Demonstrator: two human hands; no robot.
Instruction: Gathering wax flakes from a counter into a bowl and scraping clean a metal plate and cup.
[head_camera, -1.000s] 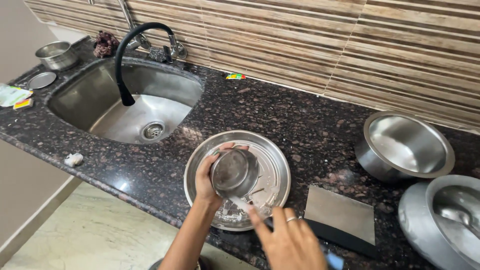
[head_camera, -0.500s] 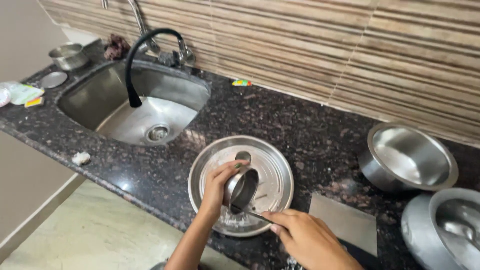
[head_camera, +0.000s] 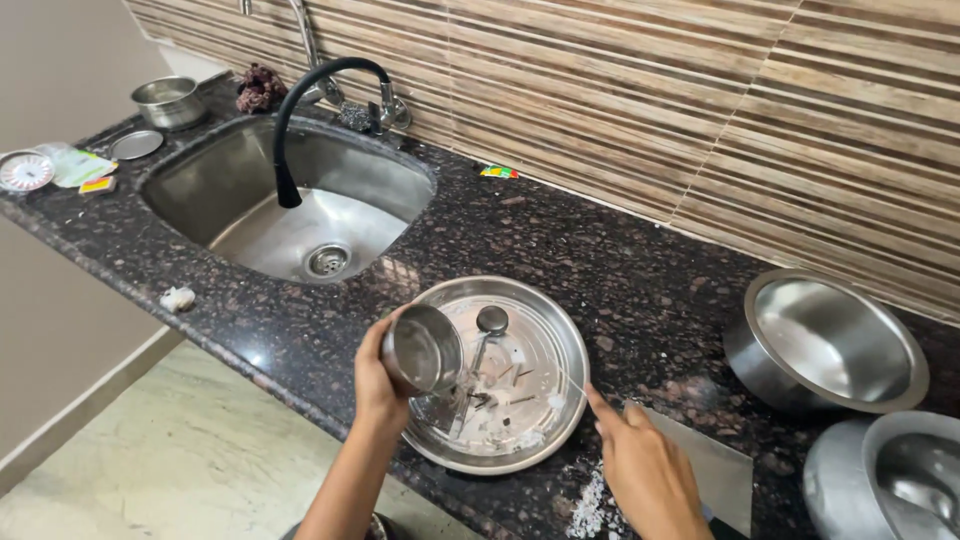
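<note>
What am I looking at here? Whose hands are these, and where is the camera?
The camera sits on a person's head and looks down, so you see that person's own two hands. The left hand holds a small steel cup, tipped on its side over a round steel plate. The right hand rests by the plate's edge, one finger pointing at it. All this lies on a dark speckled counter. A sink with a black tap is on the left, steel bowls on the right.

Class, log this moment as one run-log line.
left hand: tilts steel cup | right hand: on counter | steel plate: wet
</note>
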